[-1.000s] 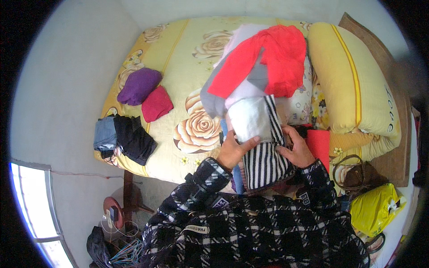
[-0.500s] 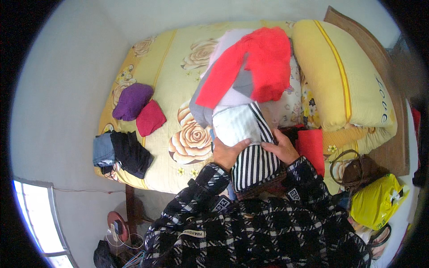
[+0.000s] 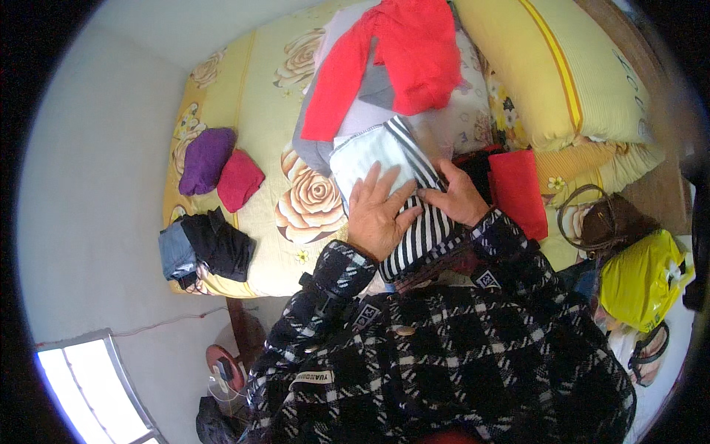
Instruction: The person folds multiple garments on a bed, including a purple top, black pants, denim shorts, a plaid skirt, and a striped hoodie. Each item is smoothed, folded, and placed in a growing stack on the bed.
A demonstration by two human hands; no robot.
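Observation:
A black-and-white striped garment (image 3: 416, 250), folded so that its pale inner side shows, lies near the front edge of the bed. Flat on it rests my left hand (image 3: 379, 216), fingers spread and holding nothing. At the garment's right edge is my right hand (image 3: 464, 195), its thumb on the stripes and some fingers hidden at the side. Just beyond lies a red long-sleeved top (image 3: 425, 55), spread over grey and pale lilac clothes (image 3: 347, 117). Under the striped garment's near end, dark reddish cloth (image 3: 436, 272) peeks out.
On the bed's left are folded purple (image 3: 205, 161) and crimson clothes (image 3: 240, 180), plus blue and black folded ones (image 3: 220, 244). To the right lie a red cloth (image 3: 518, 194), a brown handbag (image 3: 617, 222), a yellow plastic bag (image 3: 642, 285) and a large yellow pillow (image 3: 562, 70).
My left hand has gone from gripping the striped garment's left side to lying spread on top of it. My right hand stays at the right edge. The view has shifted.

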